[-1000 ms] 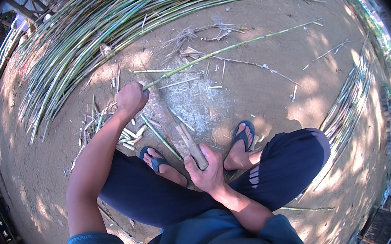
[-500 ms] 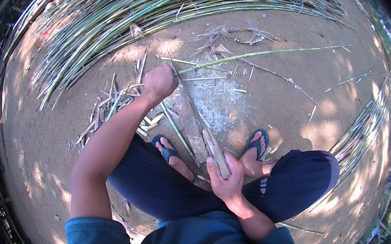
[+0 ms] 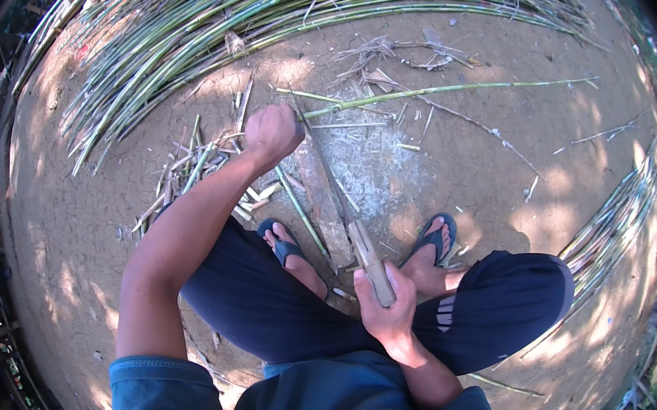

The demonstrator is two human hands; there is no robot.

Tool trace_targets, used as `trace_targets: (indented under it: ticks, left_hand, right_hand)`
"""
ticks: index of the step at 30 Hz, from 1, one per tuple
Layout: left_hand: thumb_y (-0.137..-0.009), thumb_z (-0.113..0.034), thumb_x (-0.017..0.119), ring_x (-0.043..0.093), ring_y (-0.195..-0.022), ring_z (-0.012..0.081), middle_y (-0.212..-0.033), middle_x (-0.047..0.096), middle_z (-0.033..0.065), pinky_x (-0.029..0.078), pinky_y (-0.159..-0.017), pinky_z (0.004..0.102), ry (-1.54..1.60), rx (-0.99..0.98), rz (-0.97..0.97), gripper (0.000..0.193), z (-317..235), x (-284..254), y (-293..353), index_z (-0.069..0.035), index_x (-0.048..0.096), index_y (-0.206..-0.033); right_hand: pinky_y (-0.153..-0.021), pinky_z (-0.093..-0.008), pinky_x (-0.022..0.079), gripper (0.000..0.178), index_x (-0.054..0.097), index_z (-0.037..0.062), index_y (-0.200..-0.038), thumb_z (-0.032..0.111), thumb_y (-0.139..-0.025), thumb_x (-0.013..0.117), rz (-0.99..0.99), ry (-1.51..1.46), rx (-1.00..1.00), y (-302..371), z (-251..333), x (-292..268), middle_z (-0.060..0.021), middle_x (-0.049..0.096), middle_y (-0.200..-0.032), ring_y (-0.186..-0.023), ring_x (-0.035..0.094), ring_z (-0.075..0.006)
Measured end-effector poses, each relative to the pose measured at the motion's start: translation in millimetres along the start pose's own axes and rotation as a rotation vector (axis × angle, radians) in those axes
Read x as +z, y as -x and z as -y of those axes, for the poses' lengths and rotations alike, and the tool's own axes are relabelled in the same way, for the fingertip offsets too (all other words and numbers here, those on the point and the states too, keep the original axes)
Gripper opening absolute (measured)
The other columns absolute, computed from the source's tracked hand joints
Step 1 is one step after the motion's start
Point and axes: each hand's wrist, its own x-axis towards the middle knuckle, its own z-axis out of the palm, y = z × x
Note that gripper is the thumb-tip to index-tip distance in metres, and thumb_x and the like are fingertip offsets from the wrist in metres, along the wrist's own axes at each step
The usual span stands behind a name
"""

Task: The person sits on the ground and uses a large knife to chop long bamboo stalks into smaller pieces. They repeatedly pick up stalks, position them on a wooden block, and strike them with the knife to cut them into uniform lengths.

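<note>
The left hand (image 3: 273, 132) is curled into a fist around the near end of a long green stalk (image 3: 438, 93), which stretches away ahead and to the right of both hands. The right hand (image 3: 390, 303) is closed around a wooden handle (image 3: 371, 260), whose long thin blade (image 3: 333, 180) slants forward to cross the stalk just beside the left fist. Short cut pieces (image 3: 265, 192) lie near the left hand, a big heap of stalks (image 3: 202, 37) beyond it
</note>
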Motion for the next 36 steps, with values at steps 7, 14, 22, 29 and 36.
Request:
trace_targets:
  ticks: [7,14,22,29,36]
  left_hand:
    - [-0.083,-0.022,0.056,0.069,-0.08,0.04,-0.084,0.068,0.0267,0.055,-0.074,0.0475,-0.036,-0.081,0.086,0.029,-3.4,-2.8,4.6,0.003,0.071,-0.085]
    - [-0.084,-0.019,0.055,0.07,-0.079,0.0401,-0.084,0.069,0.0264,0.056,-0.072,0.0474,-0.09,-0.118,0.122,0.028,-10.5,1.9,4.6,0.003,0.071,-0.086]
    - [-0.085,-0.019,0.054,0.069,-0.079,0.0407,-0.085,0.069,0.0243,0.056,-0.073,0.0478,-0.082,-0.126,0.155,0.026,-10.7,4.6,3.1,0.0,0.072,-0.089]
    - [-0.084,-0.022,0.056,0.069,-0.084,0.0395,-0.09,0.069,0.0253,0.055,-0.074,0.0483,-0.074,-0.142,0.197,0.028,-16.1,0.7,1.1,0.001,0.071,-0.093]
    - [-0.084,-0.026,0.059,0.07,-0.08,0.0389,-0.085,0.069,0.0245,0.056,-0.073,0.0469,-0.064,-0.117,0.174,0.03,-15.4,8.5,2.5,0.001,0.072,-0.09]
  right_hand:
    - [-0.048,-0.0321,0.039,0.02,0.057,-0.0002,-0.073,0.013,-0.084,0.067,0.025,-0.01,0.013,-2.7,-4.3,-2.1,-0.01,0.051,-0.054,-0.046,0.05,-0.0167]
    - [-0.05,-0.0375,0.046,0.014,0.059,0.0002,-0.074,0.011,-0.08,0.066,-0.018,-0.114,-0.005,-16.8,-10.4,4.2,-0.0164,0.058,-0.058,-0.053,0.063,-0.0308]
    - [-0.047,-0.0366,0.044,0.017,0.056,-0.0007,-0.071,0.01,-0.079,0.067,0.044,-0.089,0.077,-10.1,-7.7,-1.4,-0.0174,0.056,-0.055,-0.048,0.061,-0.0297]
    - [-0.048,-0.0335,0.044,0.013,0.061,-0.0017,-0.074,0.01,-0.08,0.065,-0.033,-0.135,0.002,-34.6,-11.6,17.6,-0.0144,0.056,-0.055,-0.048,0.058,-0.0222]
    - [-0.051,-0.033,0.046,0.013,0.062,-0.002,-0.076,0.01,-0.08,0.065,0.006,-0.105,0.077,-17.0,-11.7,8.4,-0.0129,0.058,-0.058,-0.051,0.06,-0.0207]
